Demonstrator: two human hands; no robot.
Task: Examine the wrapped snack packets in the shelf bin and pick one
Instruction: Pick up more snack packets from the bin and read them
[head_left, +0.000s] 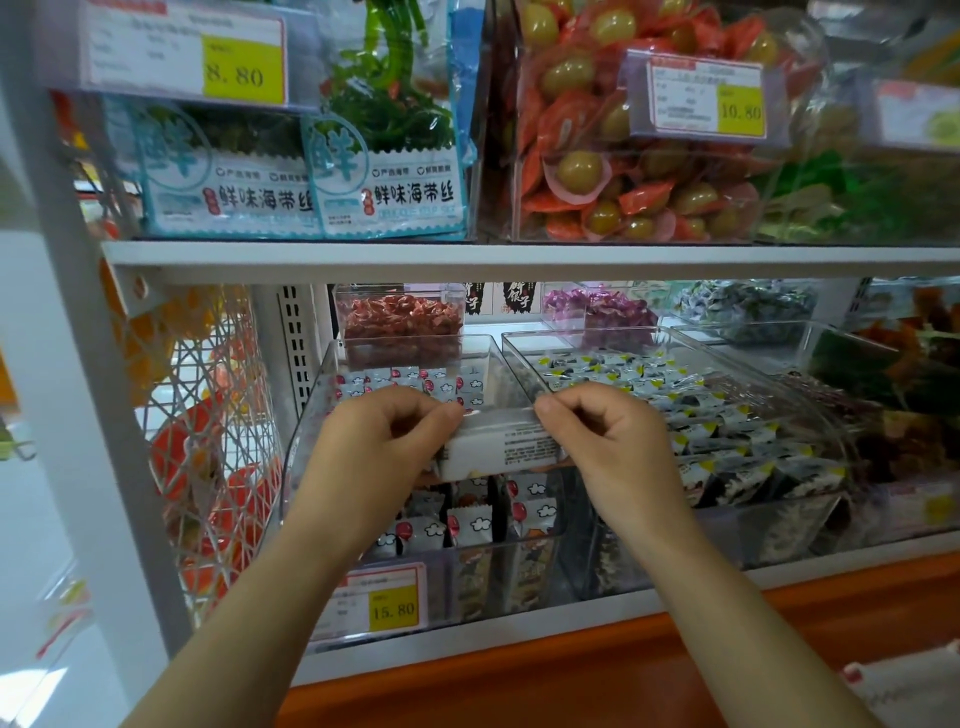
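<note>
Forearms come in from the bottom edge and go up to the lower shelf. Nearest is the orange ledge (571, 670) along the front of the shelf. Just behind it stands a clear shelf bin (307, 441), and on its front wall is a price tag (382, 597) with "15.80" on yellow. Inside the bin stand many small wrapped snack packets (467, 525), white with a cloud pattern and a red spot.

Above these packets, over the middle of the bin, both hands hold one white packet (498, 449) with small dark print on it. The left hand (384, 441) pinches its left end with curled fingers, and the right hand (602, 431) pinches its right end in the same way. The packet lies flat between them, its printed side turned to the camera.

Just beside on the right is a second clear bin (821, 395), full of black, white and yellow packets (701, 415). On the left hangs a white wire basket (208, 441) with orange things inside.

Further back on the same shelf are a small bin of red packets (400, 317) and one of purple packets (597, 312).

On the white shelf board (467, 257) above stand seaweed bags (384, 171) with a tag "8.80" (241, 67). Next to them is a bin of orange-wrapped green balls (582, 171) with a tag "10.80" (737, 109).
</note>
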